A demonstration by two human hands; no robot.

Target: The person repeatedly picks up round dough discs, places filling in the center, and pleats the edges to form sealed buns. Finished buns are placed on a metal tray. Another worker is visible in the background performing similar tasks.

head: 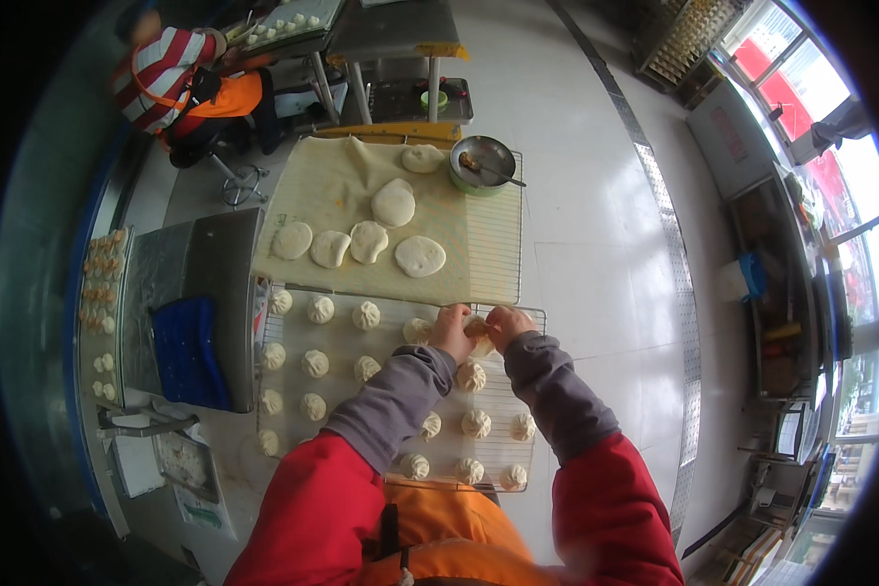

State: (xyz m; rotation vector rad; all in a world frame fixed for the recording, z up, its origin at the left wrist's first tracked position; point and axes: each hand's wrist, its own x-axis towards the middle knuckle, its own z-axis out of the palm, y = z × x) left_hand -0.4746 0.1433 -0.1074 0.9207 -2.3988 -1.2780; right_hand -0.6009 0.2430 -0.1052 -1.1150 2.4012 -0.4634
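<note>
Between my two hands is a round of dough [482,347] with brown filling [475,327] showing in its middle. My left hand [452,332] grips its left side. My right hand [509,324] pinches the right edge with the fingertips. Under and around my arms, pleated buns [475,423] stand in rows on a lined wire rack [388,432]; my sleeves hide some of them. Beyond the hands, several flat dough wrappers [420,256] lie on a beige cloth [315,190]. A metal bowl [483,157] at the far right corner holds a little filling and a spoon [504,176].
A person [190,95] in a striped top sits at another metal table [395,29] at the far left. A blue cloth [190,353] lies on a dark surface to the left. Another tray [104,308] of small items stands at the far left. Tiled floor [601,278] extends rightward.
</note>
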